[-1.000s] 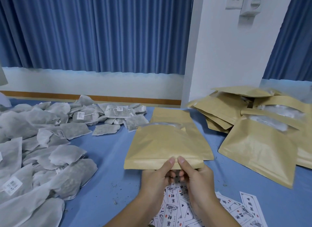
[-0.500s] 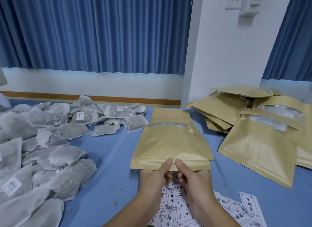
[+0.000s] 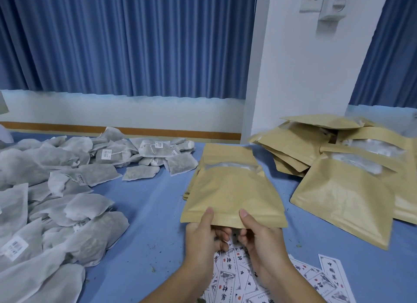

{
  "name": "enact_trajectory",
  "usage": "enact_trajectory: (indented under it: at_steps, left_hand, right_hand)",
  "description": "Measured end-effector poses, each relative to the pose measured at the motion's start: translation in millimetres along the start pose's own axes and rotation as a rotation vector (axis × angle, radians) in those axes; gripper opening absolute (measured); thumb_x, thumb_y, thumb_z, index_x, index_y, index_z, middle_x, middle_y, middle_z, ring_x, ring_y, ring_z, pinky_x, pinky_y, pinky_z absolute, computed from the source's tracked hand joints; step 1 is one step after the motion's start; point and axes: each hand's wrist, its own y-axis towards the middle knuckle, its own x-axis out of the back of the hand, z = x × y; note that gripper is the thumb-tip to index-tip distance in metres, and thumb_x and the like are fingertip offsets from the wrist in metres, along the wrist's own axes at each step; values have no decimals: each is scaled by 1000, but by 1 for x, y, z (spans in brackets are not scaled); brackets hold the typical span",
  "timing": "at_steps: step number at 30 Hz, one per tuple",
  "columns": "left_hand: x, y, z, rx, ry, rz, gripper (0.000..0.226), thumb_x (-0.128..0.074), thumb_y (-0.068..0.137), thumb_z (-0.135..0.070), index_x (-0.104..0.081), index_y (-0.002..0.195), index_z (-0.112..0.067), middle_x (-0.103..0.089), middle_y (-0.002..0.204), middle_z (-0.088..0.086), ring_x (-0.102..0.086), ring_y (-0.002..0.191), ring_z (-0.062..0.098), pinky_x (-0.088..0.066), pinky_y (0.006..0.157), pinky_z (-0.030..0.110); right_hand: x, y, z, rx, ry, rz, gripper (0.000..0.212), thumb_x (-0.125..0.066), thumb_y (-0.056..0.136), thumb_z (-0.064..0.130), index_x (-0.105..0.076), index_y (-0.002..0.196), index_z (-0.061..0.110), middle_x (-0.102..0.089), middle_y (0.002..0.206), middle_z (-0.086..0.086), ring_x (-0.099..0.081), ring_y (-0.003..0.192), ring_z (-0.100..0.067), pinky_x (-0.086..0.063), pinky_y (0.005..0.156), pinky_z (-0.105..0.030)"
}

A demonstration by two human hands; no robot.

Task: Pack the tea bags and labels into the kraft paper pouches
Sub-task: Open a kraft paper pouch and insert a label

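labels [image 3: 228, 278] fanned on the table [image 3: 146, 212] under your wrists, your left hand [image 3: 200, 237] and right hand [image 3: 259, 237] each pinching the near edge of the kraft pouch [image 3: 232, 194], thumbs on top, tea bags [image 3: 56, 190] heaped left, more pouches [image 3: 338, 167] piled far right

Tea bags [image 3: 56, 190] left, pouches [image 3: 343, 167] right, labels [image 3: 316, 278] nearest, on table [image 3: 149, 203].
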Motion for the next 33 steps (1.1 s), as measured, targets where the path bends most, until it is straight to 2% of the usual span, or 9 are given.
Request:
enact_trajectory:
  at_steps: [3, 7, 9, 12, 16, 22, 26, 29, 33]
  left_hand:
    - [-1, -1, -2, 11, -51, -68, 48, -41, 104, -36, -66, 88, 1, -56, 62, 20, -49, 46, 26, -37, 41, 29]
    - [0, 0, -4, -21, -53, -159, 30, -41, 100, -19, -64, 99, -1, -67, 73, 17, -59, 51, 32, -46, 43, 33]
    - [-1, -2, -5, -32, -73, -166, 25, -42, 101, -17, -65, 98, -7, -71, 79, 12, -68, 59, 33, -54, 48, 36]
    - [-4, -2, -2, -7, -117, -87, 19, -45, 105, -17, -63, 105, -13, -77, 94, 6, -76, 79, 25, -60, 69, 38]
    - [-7, 6, -2, 34, -177, 16, 19, -45, 105, -7, -59, 114, -14, -77, 103, 5, -75, 91, 25, -55, 94, 48]
    - [-16, 12, -11, -34, -234, 214, 45, -40, 104, 2, -49, 138, -26, -72, 120, 5, -70, 108, 26, -59, 83, 42]
    - [-44, 18, -16, -98, -228, 333, 46, -38, 103, 6, -50, 136, -23, -70, 124, 10, -69, 110, 29, -59, 82, 44]
    - [-79, 25, -14, -111, -218, 417, 44, -37, 103, 7, -50, 135, -19, -69, 123, 13, -69, 108, 31, -59, 76, 47]
    - [-137, 37, -3, -63, -189, 517, 46, -38, 102, 8, -49, 138, -18, -69, 125, 13, -70, 108, 26, -60, 76, 40]
  right_hand:
    - [-1, 0, 1, -30, 6, 21, 22, -73, 88, 10, -67, 107, 0, -60, 71, -7, -47, 49, -13, -50, 49, -24]
    - [-5, -1, 1, -13, 4, -7, 22, -63, 98, 22, -68, 106, 2, -68, 72, -10, -58, 50, -19, -50, 46, -27]
    - [-6, 0, 0, 28, 11, -42, 17, -57, 102, 18, -67, 110, 8, -77, 87, -6, -71, 66, -20, -56, 53, -29]
    - [-3, 2, 2, 11, 67, -80, 21, -48, 103, 5, -62, 116, 12, -76, 107, -6, -74, 94, -22, -59, 74, -33]
    - [0, 3, 12, -5, 176, -95, 29, -43, 101, -7, -62, 115, 12, -73, 110, -6, -73, 95, -18, -57, 74, -28]
    - [10, 4, 30, 59, 301, -25, 40, -47, 96, -12, -61, 122, 15, -74, 118, -5, -72, 104, -19, -57, 84, -34]
    - [26, 7, 46, 107, 237, -38, 32, -59, 96, 0, -62, 125, 11, -74, 116, -9, -73, 99, -24, -60, 72, -37]
    - [47, 13, 62, 83, 125, -118, 24, -66, 96, 15, -65, 117, 4, -73, 94, -10, -64, 65, -22, -44, 42, -27]
    - [81, 24, 90, 110, 213, -189, 16, -66, 96, 15, -66, 109, 6, -73, 80, -5, -64, 54, -18, -40, 37, -22]
